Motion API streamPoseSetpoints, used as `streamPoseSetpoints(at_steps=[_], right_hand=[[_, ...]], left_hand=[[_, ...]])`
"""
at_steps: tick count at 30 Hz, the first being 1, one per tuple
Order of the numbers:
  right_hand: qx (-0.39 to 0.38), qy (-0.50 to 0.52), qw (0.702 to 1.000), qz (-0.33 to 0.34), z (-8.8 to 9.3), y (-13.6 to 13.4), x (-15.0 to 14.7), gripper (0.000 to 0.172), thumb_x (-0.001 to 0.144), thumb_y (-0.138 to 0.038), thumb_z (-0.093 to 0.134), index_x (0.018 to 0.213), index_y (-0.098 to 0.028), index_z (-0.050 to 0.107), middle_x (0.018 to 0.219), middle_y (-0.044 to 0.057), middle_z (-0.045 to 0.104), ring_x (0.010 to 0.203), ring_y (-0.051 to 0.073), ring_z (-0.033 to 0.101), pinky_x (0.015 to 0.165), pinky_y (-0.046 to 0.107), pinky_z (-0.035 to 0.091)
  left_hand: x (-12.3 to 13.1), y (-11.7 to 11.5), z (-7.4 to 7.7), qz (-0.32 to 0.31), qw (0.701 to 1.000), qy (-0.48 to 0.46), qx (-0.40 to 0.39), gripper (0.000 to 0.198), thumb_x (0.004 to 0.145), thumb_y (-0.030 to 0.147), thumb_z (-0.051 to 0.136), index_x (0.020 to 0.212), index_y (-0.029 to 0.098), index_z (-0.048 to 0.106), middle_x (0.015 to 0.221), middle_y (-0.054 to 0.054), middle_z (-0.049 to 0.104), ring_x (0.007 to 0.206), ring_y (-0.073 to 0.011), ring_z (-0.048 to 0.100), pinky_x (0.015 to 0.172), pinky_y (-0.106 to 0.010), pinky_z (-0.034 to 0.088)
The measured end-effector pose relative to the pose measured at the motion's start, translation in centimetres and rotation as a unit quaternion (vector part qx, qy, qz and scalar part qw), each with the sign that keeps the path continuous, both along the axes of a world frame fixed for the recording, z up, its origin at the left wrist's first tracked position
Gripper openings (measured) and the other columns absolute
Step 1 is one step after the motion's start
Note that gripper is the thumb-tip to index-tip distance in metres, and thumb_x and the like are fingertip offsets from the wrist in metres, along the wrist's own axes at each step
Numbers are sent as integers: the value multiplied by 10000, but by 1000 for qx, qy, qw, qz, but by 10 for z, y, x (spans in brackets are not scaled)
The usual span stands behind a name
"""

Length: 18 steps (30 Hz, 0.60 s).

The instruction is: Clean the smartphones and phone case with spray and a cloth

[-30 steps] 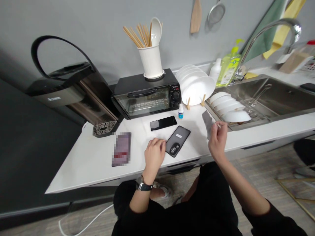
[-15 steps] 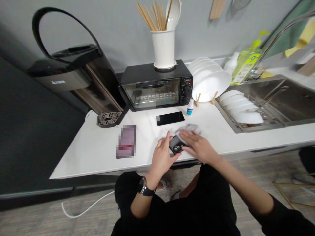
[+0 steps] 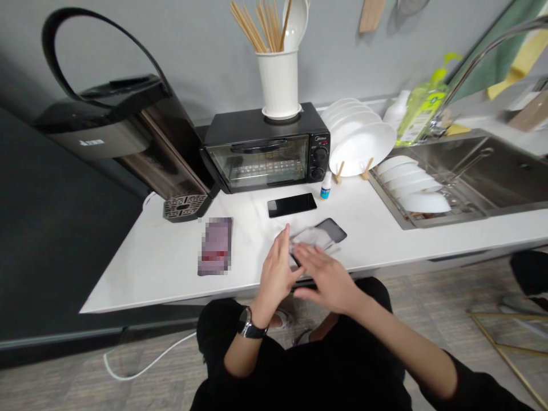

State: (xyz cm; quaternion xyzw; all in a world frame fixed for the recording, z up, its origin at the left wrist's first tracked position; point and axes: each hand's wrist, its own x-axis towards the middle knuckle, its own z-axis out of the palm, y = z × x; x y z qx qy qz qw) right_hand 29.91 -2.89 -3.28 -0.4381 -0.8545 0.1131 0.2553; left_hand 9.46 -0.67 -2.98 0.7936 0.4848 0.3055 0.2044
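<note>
A black phone [image 3: 333, 229] lies back-up near the front edge of the white counter [image 3: 162, 268]. A grey-white wipe [image 3: 310, 237] lies over its middle. My left hand [image 3: 277, 273] stands edge-on against the phone's near end, fingers straight and together. My right hand [image 3: 326, 276] lies flat with fingers stretched out, pressing on the near part of the wipe and covering the phone's camera end. A second black phone [image 3: 291, 204] lies face-up just behind. A third phone [image 3: 215, 246] with a blurred screen lies to the left.
A black toaster oven [image 3: 265, 151] with a white utensil holder [image 3: 279, 80] on top stands at the back. A small dropper bottle [image 3: 326, 186] is beside it. A plate rack [image 3: 357, 142], sink [image 3: 471, 177] with bowls, and a black water dispenser [image 3: 128, 131] flank it.
My right hand brought the wipe down from the air onto the black phone and slid it toward me. My left hand moved from the phone's left side to its near end.
</note>
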Motion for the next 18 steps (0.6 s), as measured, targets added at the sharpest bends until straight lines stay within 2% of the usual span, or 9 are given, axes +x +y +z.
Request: streamPoseSetpoints(at_steps=[2,5,7,10,11,13,15,16,18], right_hand=[[-10,6,999,48,-1,-2,-2,850,972,-693,590,1607,-144,450,1603,187,523,1520,334,466,1271,556,378],[4,-5,998,-68,-1,-1,3,682,1052,-577,517,1595,-167,474,1593,190,532,1509,349,479,1239,609,401],[20,-7,991,-131,-1,0,5,718,1049,-611,492,1584,-133,482,1600,230,505,1513,383,464,1224,637,403],[8,6,1000,27,-1,0,2,927,938,-782,556,1584,-122,474,1609,200,511,1536,344,439,1276,549,365],[0,5,999,41,-1,1,1,885,951,-767,552,1584,-152,479,1606,173,525,1528,319,457,1280,531,362],[3,5,998,-68,-2,4,3,718,1044,-643,487,1572,-156,499,1584,185,546,1503,326,492,1260,572,376],[11,7,984,-179,-3,5,5,661,1071,-575,467,1575,-148,498,1588,212,529,1510,362,474,1240,631,376],[14,11,986,-166,-4,4,5,697,1055,-598,490,1584,-144,484,1592,212,523,1519,362,461,1243,623,378],[15,16,999,-46,-6,1,4,851,986,-704,550,1604,-128,448,1615,196,500,1544,347,424,1261,578,376]], left_hand=[[0,-1,0,-7,1000,-2,3,1055,919,218,737,1701,323,36,1656,-161,404,1505,-319,477,1211,-481,457],[-1,-1,-1,-3,1000,-6,6,1103,890,299,801,1699,317,52,1644,-164,422,1479,-331,504,1203,-490,463],[-2,-1,-2,5,1000,-5,5,1112,877,312,819,1699,315,69,1643,-163,427,1469,-332,513,1201,-496,463],[-2,1,-4,6,1000,-4,2,1061,898,267,778,1699,319,84,1631,-154,443,1453,-314,533,1190,-484,474],[-2,1,-4,4,1000,-4,4,1056,902,269,773,1699,319,82,1629,-153,444,1450,-311,537,1186,-480,479],[-2,2,-4,2,1000,-3,11,1078,891,300,794,1699,319,80,1635,-153,438,1448,-311,540,1183,-478,482],[-1,2,-4,-1,1000,1,16,1096,881,319,811,1698,318,80,1637,-153,435,1454,-315,533,1189,-484,475],[-1,1,-3,-1,1000,1,17,1094,881,305,807,1697,319,79,1631,-152,443,1453,-314,533,1189,-485,475],[-1,1,-3,-2,1000,1,16,1080,889,262,783,1698,320,71,1616,-151,458,1455,-311,530,1187,-486,476]])
